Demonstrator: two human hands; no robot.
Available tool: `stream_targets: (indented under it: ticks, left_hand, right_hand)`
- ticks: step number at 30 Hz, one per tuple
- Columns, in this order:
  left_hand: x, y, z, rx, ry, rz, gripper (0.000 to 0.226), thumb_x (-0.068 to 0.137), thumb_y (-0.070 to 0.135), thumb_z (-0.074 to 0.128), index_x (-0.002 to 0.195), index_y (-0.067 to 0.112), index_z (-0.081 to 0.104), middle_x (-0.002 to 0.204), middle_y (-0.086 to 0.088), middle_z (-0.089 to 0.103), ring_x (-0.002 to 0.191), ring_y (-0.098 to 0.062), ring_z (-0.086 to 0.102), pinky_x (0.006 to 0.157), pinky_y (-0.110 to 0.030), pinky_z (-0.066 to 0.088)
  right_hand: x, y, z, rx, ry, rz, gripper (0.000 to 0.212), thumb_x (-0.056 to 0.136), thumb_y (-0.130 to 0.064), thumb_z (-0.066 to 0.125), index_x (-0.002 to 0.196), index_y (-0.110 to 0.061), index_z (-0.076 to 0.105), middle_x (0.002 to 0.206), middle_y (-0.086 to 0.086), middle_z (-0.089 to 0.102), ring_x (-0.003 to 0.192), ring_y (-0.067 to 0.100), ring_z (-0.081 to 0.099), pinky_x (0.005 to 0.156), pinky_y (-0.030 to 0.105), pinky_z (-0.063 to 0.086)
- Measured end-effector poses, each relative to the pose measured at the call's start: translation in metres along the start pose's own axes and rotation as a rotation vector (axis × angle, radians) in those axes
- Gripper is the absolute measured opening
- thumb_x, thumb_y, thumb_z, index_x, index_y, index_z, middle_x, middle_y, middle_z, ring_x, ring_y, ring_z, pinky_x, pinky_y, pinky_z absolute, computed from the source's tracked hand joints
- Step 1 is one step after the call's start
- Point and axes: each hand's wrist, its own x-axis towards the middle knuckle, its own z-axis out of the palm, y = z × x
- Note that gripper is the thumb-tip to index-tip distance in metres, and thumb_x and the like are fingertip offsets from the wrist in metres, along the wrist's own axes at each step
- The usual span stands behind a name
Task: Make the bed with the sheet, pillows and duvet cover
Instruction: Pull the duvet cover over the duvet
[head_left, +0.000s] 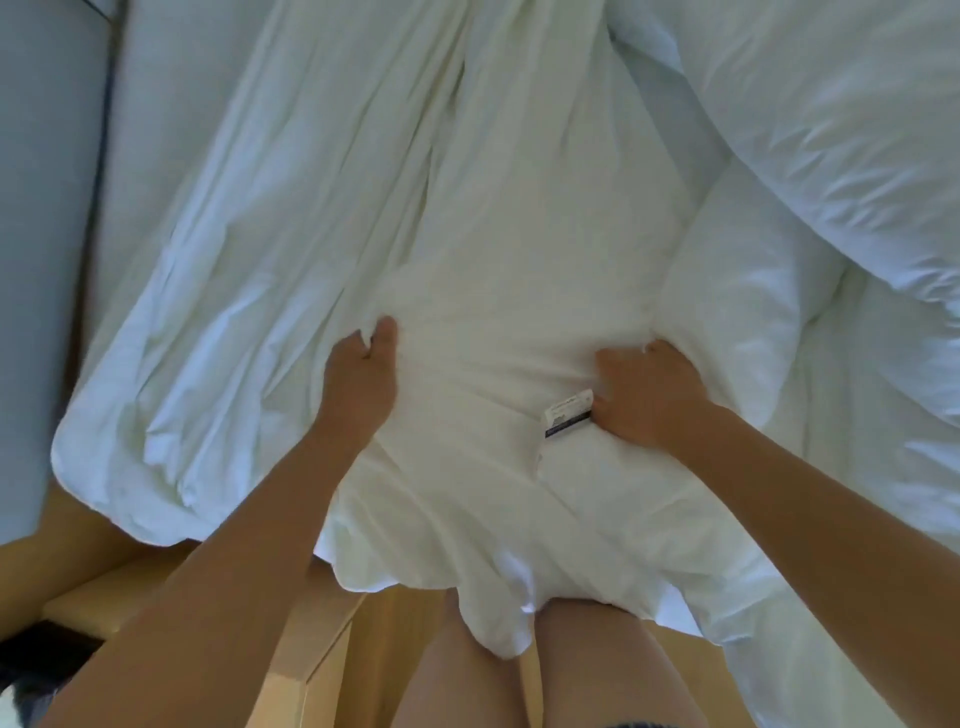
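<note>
A white duvet cover (498, 218) lies bunched along the bed, its near end hanging over the bed edge in front of my legs. My left hand (361, 379) grips a fold of it on the left side. My right hand (649, 392) grips the fabric on the right, next to a small white care label (569, 413) with dark print. A crumpled white duvet or sheet (249, 291) spreads out to the left. A plump white pillow (852, 135) lies at the upper right, and another white pillow (737, 291) sits beside my right hand.
A pale grey wall or headboard panel (47, 260) runs along the left edge. Light wooden floor and a wooden furniture edge (322, 644) show below the bed. My bare legs (467, 675) stand against the bed edge.
</note>
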Motion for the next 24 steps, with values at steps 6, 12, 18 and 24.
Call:
stream_targets:
  ticks: [6,12,18,24]
  left_hand:
    - [0.078,0.013,-0.115,0.479,0.379,0.009,0.042,0.096,0.026,0.047,0.112,-0.013,0.048,0.117,-0.038,0.05,0.109,-0.048,0.049,0.089,-0.046,0.038]
    - [0.053,0.016,-0.01,0.806,0.083,0.3,0.076,0.089,0.03,0.054,0.149,0.007,0.014,0.153,-0.015,0.016,0.141,-0.031,0.014,0.112,-0.048,0.013]
    - [0.05,0.041,0.067,0.497,-0.295,0.325,0.08,0.085,0.062,0.05,0.143,0.011,0.031,0.143,-0.011,0.038,0.131,-0.028,0.038,0.106,-0.043,0.032]
    - [0.072,0.074,0.035,0.29,-0.299,0.253,0.026,0.099,0.025,0.039,0.081,0.007,0.045,0.079,-0.002,0.051,0.084,-0.027,0.054,0.066,-0.03,0.04]
  right_hand:
    - [-0.031,0.028,0.013,-0.154,-0.142,0.087,0.039,0.09,-0.047,0.038,0.115,-0.018,0.046,0.109,0.001,0.059,0.104,0.021,0.055,0.101,0.035,0.029]
    - [0.04,-0.03,-0.014,0.647,0.13,0.245,0.069,0.087,-0.043,0.056,0.141,-0.011,0.027,0.136,0.015,0.039,0.125,0.032,0.037,0.099,0.04,0.034]
    - [0.056,-0.099,-0.024,0.854,0.042,0.221,0.027,0.098,-0.027,0.041,0.113,-0.005,0.044,0.103,0.015,0.062,0.098,0.035,0.059,0.079,0.037,0.045]
    - [-0.017,-0.173,-0.028,0.995,0.077,-0.008,0.037,0.098,-0.027,0.04,0.134,-0.017,0.041,0.081,-0.002,0.061,0.084,0.025,0.062,0.078,0.034,0.047]
